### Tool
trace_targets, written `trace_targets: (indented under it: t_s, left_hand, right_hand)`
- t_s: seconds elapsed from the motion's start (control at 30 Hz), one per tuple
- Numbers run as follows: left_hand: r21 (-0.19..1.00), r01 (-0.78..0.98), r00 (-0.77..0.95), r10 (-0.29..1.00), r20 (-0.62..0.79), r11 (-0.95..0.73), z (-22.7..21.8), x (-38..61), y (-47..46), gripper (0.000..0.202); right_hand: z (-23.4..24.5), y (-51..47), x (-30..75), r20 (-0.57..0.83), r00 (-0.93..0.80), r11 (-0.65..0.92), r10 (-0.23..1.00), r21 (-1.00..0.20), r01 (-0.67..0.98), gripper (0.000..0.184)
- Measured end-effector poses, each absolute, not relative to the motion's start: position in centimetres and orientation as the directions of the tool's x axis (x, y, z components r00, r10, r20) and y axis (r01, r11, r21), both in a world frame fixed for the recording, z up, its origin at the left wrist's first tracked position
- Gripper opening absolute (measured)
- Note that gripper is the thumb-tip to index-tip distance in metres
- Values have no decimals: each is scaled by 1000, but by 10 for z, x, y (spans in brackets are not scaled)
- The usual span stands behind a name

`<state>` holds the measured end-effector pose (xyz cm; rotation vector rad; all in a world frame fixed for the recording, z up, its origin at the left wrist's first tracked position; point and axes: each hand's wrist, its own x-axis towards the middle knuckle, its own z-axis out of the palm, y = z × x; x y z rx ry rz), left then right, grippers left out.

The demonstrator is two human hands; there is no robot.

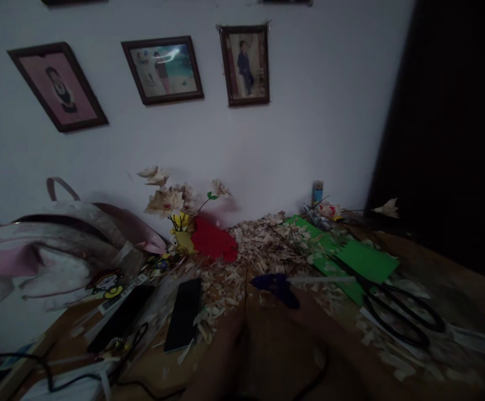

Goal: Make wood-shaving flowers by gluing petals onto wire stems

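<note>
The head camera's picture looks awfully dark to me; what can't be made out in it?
All in the head view:
Left hand: shadow and blur hide how its fingers meet the thin stick.
Right hand: darkness hides its grip on the blue glue gun.
Upper picture frames: the top edge cuts off what they show.
Bag: the left edge cuts off part.
Black area at right: too dark to identify.

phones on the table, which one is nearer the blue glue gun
The right phone, with pale scraps along its edge; the left phone lies farther from the glue gun, close to the bag.
</note>
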<state>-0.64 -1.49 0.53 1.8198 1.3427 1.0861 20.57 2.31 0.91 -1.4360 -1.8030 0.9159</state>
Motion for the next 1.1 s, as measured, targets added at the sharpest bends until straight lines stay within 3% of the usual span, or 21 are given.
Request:
trace_targets:
  t_s: [0.1,0.23,0.37,0.5,0.63,0.77,0.93,1.1]
  left_hand:
    - [828,491,158,962,222,-271,17,-9,-19,17]
    - [862,451,52,971,232,-230,12,-16,-8,12]
    - [945,283,18,987,162,-161,3,-21,2,9]
    - [990,88,-36,993,114,-110,2,-20,4,13]
    - [998,18,-46,997,60,-59,0,-17,4,16]
    - [999,5,-31,999,41,-41,-1,-16,3,17]
    - [999,7,-48,998,41,-41,5,-13,0,14]
    - [999,34,-22,1000,18,-17,2,-11,-1,11]
  right_hand:
    - [10,20,203,59,-189,152,980,-836,528,47]
    - [18,12,198,18,-97,61,995,-882,468,42]
    - [23,7,193,-25,-40,-9,999,-926,377,41]
    - [15,9,190,-3,-77,25,997,-930,367,36]
    - [1,11,187,26,-57,43,998,-949,314,37]
    - [-10,12,186,49,-42,59,998,-955,290,34]
    - [-13,13,184,70,9,66,997,-963,260,46]
    - [-1,13,182,33,95,12,995,-977,213,32]
